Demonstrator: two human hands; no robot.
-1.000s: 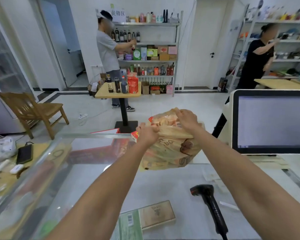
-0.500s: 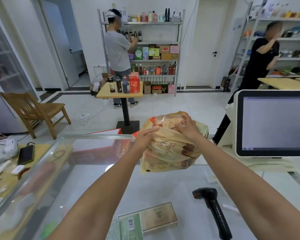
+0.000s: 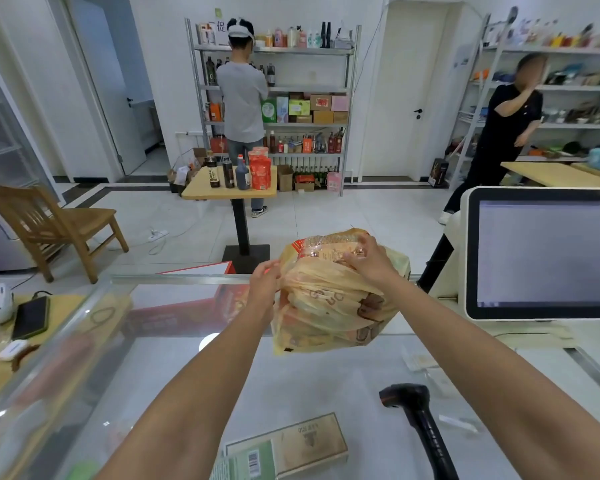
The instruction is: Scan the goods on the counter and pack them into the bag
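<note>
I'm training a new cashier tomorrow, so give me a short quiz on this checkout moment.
1. True or false: the right hand holds the barcode scanner.
2. What does the right hand grip? A) the orange packet at the mouth of the yellow plastic bag B) the monitor C) a bottle
3. Name the two goods not yet bagged on the glass counter.
Key: 1 false, the barcode scanner lies on the glass counter. 2 A. 3 the tan box and the green pack.
</note>
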